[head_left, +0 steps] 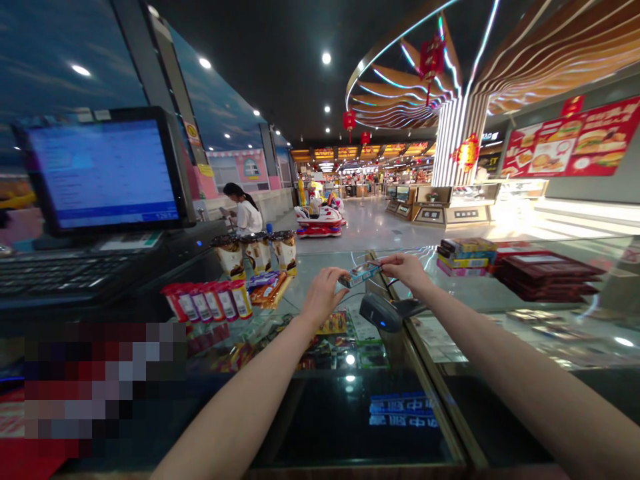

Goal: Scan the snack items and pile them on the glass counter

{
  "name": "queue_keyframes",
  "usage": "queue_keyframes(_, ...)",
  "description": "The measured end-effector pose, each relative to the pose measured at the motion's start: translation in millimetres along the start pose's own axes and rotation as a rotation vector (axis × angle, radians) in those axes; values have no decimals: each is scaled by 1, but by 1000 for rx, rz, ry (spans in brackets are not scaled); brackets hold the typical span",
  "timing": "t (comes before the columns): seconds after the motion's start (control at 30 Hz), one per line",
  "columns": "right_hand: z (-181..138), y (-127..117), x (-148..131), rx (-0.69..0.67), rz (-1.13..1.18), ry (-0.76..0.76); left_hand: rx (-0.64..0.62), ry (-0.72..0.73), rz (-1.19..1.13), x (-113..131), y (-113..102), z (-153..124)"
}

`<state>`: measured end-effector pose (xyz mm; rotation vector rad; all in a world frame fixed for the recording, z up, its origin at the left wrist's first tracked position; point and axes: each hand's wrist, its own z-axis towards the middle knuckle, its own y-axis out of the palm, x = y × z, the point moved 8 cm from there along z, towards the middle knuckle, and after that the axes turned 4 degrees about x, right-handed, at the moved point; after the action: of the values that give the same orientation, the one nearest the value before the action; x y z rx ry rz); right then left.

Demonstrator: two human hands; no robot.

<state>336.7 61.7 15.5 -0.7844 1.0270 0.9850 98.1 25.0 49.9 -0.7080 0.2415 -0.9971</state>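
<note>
Between my two hands is a small flat blue box [361, 273], held a little above the glass counter. My left hand [324, 291] grips its left end with the thumb below and the fingers on top. The fingertips of my right hand [404, 271] pinch its right end. Just beneath the box lies a dark barcode scanner [381, 312] with a small blue light, apart from both hands. What is printed on the box is too small to read.
Left of my hands stand several candy tubes [207, 301], wrapped snack bars [270, 287] and three brown-and-white cups [257, 253]. A monitor [103, 170] and keyboard [65, 270] are farther left. Stacked boxes [464, 257] and dark red packets [547, 273] lie right. A person [246, 212] sits beyond.
</note>
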Motion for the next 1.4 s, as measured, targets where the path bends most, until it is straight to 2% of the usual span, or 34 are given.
queue_keyframes(0.13, -8, 6, -3, -11, 0, 23, 37, -6, 62, -2, -5, 1)
queue_keyframes(0.23, -16, 12, -7, -74, -63, 34, 70, -40, 91, -8, -10, 1)
queue_keyframes(0.43, -25, -1, -23, -132, -277, -153, 116, -78, 115, -17, -18, 0)
queue_keyframes(0.53, -36, -11, -32, -273, -271, -195, 135, -104, 108, -23, -20, 0)
queue_keyframes(0.63, -57, -18, -40, -488, -268, -156, 143, -131, 99, -28, -21, -1)
queue_keyframes(0.73, -78, -28, -49, -607, -293, -131, 141, -141, 96, -30, -20, -1)
queue_keyframes(0.87, -90, -29, -52, -645, -383, -196, 149, -150, 94, -30, -22, -2)
queue_keyframes(1.0, -96, -14, -43, -706, -521, -268, 151, -144, 87, -29, -23, -2)
queue_keyframes(1.13, -100, -3, -39, -691, -653, -306, 144, -149, 76, -28, -22, -2)
queue_keyframes(1.4, -97, -4, -48, -609, -534, -334, 153, -158, 46, -28, -22, -2)
